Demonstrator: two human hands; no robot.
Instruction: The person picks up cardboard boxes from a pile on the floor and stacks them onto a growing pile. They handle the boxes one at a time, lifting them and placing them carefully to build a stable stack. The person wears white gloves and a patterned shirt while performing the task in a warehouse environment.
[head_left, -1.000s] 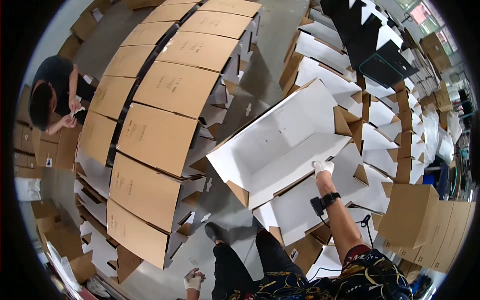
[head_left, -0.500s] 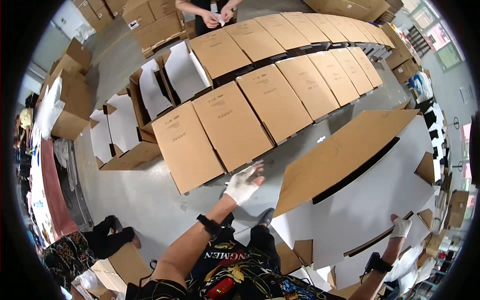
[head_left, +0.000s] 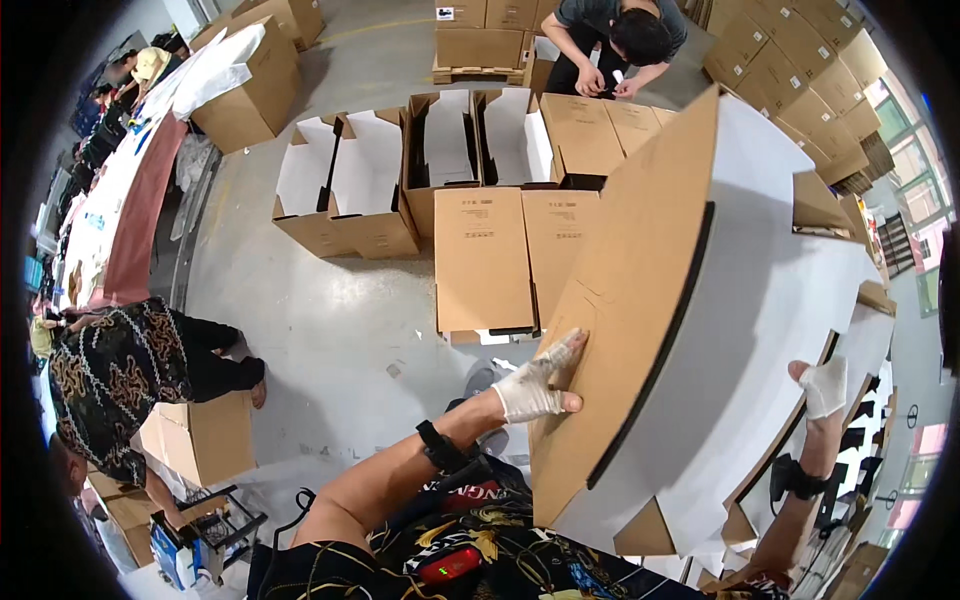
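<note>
A large cardboard box (head_left: 630, 270), brown outside and white inside, stands tilted in front of me on the right, its flaps spread. My left hand (head_left: 540, 388), in a white fingerless glove, rests against its brown outer panel with thumb and fingers apart. At the box's right side, my right hand (head_left: 822, 388), gloved the same way, grips the edge of a white panel. Part of the right fingers is hidden behind that panel.
Brown boxes (head_left: 482, 258) stand in rows ahead, several open ones (head_left: 368, 165) at the left. Beyond them a co-worker (head_left: 615, 45) bends over. Another person (head_left: 120, 375) stoops at the left beside a carton (head_left: 205, 435). A long table (head_left: 145, 225) runs along the left.
The large box has swung leftward and tilted up more steeply. My left hand has gone from hanging free to touching its brown panel. My view has turned left.
</note>
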